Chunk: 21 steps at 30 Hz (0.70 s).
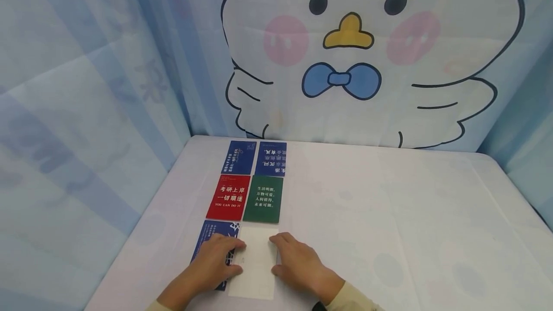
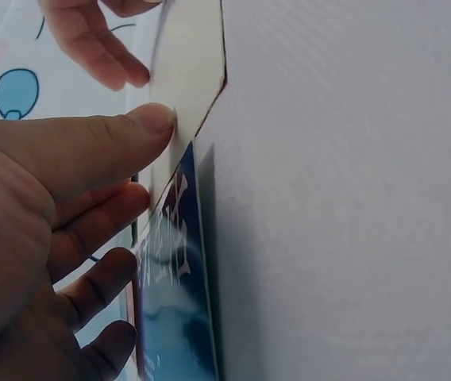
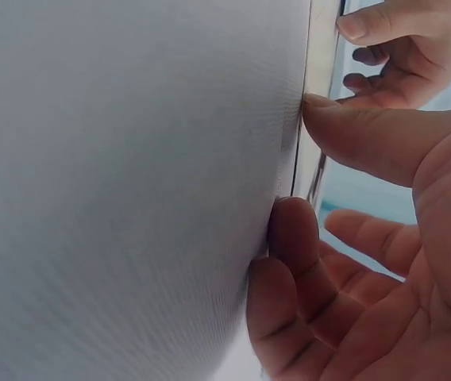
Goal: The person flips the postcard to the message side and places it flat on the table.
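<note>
Cream booklet [image 1: 257,265] lies between left hand [image 1: 210,262] and right hand [image 1: 302,264] — both angled inward, fingers loosely extended, touching its long edges.

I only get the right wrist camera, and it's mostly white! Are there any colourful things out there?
Observer: Yes! The head view shows a red card beside a green card.
Operator: Ooh! What's under the left hand?
Observer: In the head view, it partly covers a blue card.
Operator: And where's that pale card I see the edge of?
Observer: Just below the green one in the head view.
</note>
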### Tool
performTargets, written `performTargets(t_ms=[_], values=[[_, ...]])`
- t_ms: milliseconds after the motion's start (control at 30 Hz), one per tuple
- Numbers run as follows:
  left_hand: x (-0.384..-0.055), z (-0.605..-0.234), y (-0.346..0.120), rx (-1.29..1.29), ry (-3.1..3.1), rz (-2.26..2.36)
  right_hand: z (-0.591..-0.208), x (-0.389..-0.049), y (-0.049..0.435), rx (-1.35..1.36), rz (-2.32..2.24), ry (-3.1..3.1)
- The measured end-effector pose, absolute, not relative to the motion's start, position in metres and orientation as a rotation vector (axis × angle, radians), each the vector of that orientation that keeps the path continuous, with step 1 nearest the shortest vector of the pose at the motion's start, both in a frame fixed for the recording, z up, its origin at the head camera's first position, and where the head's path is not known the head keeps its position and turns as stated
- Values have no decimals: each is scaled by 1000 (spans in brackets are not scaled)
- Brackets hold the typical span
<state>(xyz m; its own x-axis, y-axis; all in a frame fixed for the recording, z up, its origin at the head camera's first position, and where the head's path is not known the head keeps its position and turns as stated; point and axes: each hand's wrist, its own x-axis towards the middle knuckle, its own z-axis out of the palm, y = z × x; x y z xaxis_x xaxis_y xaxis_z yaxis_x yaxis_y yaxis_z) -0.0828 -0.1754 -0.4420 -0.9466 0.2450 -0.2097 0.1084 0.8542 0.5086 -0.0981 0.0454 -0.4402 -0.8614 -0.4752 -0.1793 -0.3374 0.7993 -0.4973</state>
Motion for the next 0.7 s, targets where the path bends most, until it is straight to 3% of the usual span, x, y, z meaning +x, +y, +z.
performTargets(t_ms=[333, 700], values=[[-93, -431, -171, 310, 2899, 778, -424, -133, 66, -647, -731, 2885], [-151, -434, -164, 308, 2881, 766, -435, -177, 73, -662, -661, 2845]])
